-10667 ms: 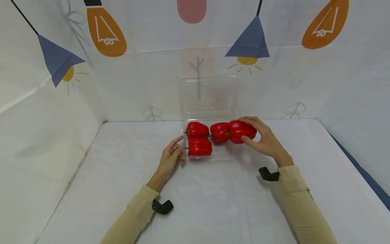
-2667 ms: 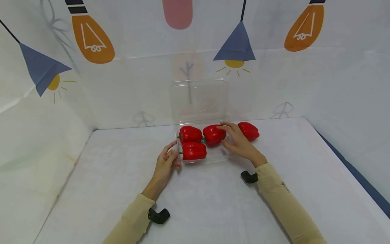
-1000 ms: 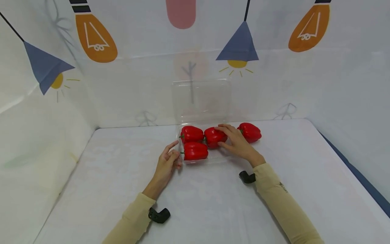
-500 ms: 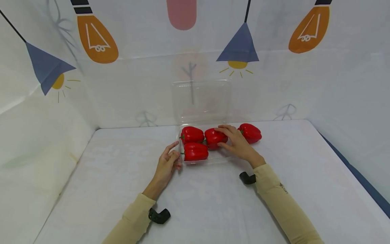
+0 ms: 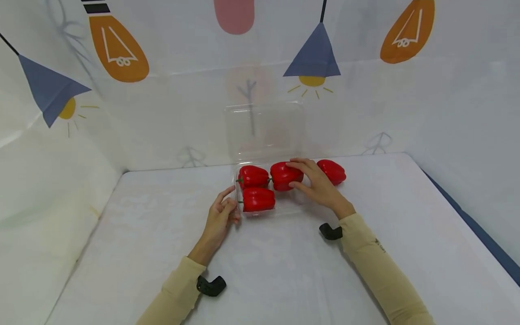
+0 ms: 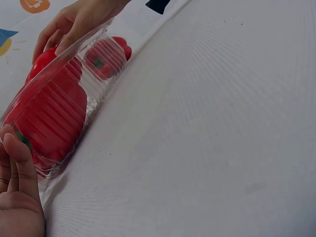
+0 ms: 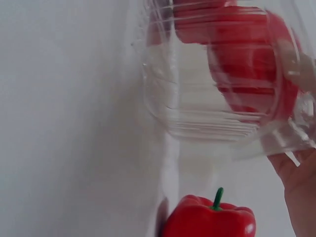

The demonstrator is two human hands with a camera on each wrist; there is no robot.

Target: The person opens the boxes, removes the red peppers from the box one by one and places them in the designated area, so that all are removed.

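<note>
From above, taking the middle of the box (image 5: 286,206) as the centre of our dial, we see the right hand (image 5: 321,187) reaching in from 3 o'clock, thumb and fingers closed round the held pepper (image 5: 281,177), which sits at about 1 o'clock within the walls, its green stem turned to 9. Whether its underside touches the box floor, we cannot tell. The back pepper (image 5: 253,176) lies in the box at 10 o'clock and the front pepper (image 5: 258,200) at 8, both with stems towards 9. The left hand (image 5: 218,216) comes in from 8 o'clock, fingers loosely extended and touching the box's end wall without gripping a pepper; our left wrist view shows its fingertips against the clear plastic. Outside, between 2 and 3 o'clock, the loose pepper (image 5: 331,172) lies on the table (image 5: 264,271), partly behind the right hand from above; from the right wrist we make out its stem. The clear lid (image 5: 268,128) stands raised at 12 o'clock, before a pale cloth (image 5: 187,108) printed with lamps and bulbs. Both forearms wear tan sleeves, and we see a black camera at each wrist.
</note>
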